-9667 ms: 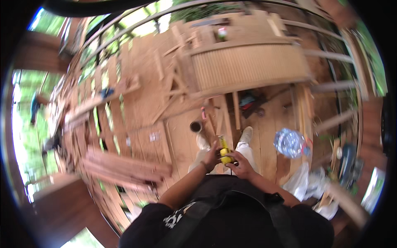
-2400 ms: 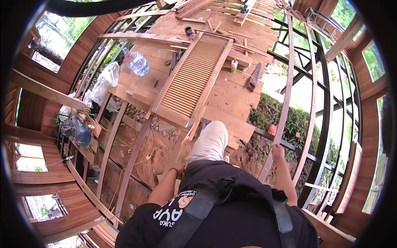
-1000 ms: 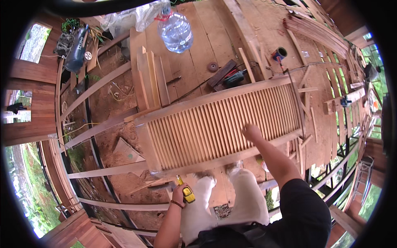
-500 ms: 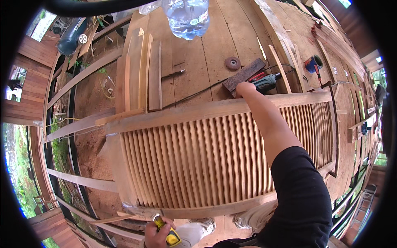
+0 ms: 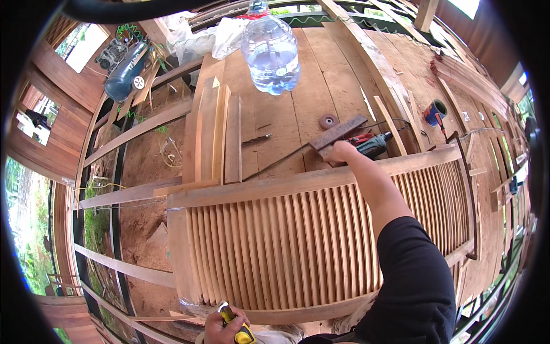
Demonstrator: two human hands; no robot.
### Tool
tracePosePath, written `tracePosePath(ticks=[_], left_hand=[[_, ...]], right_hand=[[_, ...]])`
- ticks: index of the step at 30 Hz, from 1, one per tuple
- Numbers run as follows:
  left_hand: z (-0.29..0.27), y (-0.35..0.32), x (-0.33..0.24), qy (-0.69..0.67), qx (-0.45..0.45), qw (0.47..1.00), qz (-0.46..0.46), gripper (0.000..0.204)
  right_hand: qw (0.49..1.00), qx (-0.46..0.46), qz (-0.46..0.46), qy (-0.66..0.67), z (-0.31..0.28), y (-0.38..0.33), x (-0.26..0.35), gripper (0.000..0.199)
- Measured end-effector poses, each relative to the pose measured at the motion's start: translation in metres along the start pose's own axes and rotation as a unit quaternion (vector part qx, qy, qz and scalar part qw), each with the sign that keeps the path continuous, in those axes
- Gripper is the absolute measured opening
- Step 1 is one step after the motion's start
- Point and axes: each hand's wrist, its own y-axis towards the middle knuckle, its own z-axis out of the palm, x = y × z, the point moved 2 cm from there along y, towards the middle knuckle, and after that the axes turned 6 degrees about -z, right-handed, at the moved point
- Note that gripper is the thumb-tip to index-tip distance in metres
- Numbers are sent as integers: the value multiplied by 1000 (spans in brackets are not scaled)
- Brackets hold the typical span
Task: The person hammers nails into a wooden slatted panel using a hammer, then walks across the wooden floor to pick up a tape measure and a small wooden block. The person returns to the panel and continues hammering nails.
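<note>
In my left hand (image 5: pixel 224 328), by the near left corner of a slatted wooden panel, is a yellow and black tape measure (image 5: pixel 244 335). My right arm reaches across the panel's louvred slats (image 5: pixel 281 246) to its far rail (image 5: pixel 258 182). Just beyond that rail my right hand (image 5: pixel 341 151) is closed, its fingertips largely hidden. It is at the near end of a dark flat bar (image 5: pixel 338 132). Close on its right lies a teal power tool (image 5: pixel 373 145), with something red beside it. A round abrasive disc (image 5: pixel 328 121) rests behind the bar.
A large clear water bottle (image 5: pixel 270 57) stands on the planks farther off. Boards (image 5: pixel 207 132) and a drill bit (image 5: pixel 256 139) lie left of the tools. Open joists (image 5: pixel 123 269) over bare earth run along the left, with an air compressor (image 5: pixel 127 71) behind. A can (image 5: pixel 435 112) stands right.
The view has tilted up, so the scene sits lower and more of the background shows. My right hand stays by the dark bar; my left still holds the tape measure.
</note>
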Motion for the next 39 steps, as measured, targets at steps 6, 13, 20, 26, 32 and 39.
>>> tracePosePath(ticks=[6, 13, 20, 26, 32, 39], left_hand=[[-2, 34, 9, -6, 60, 996, 64, 9], [36, 63, -11, -78, 192, 977, 44, 43], [59, -93, -9, -138, 150, 970, -134, 76], [65, -198, -21, 71, 145, 943, -292, 46], [95, -205, 14, 153, 126, 933, -300, 44], [83, -233, 89, -26, 55, 886, -459, 59]], right_hand=[[874, -263, -35, 408, -76, -39, -4, 51], [807, -185, -171, 534, -107, -278, 123, 61], [774, 19, -59, 630, -63, -558, 276, 67], [745, 35, 12, 666, -46, -696, 331, 75], [710, -31, 12, 703, 52, -741, 304, 62], [566, 49, 565, 598, 405, -760, 191, 38]])
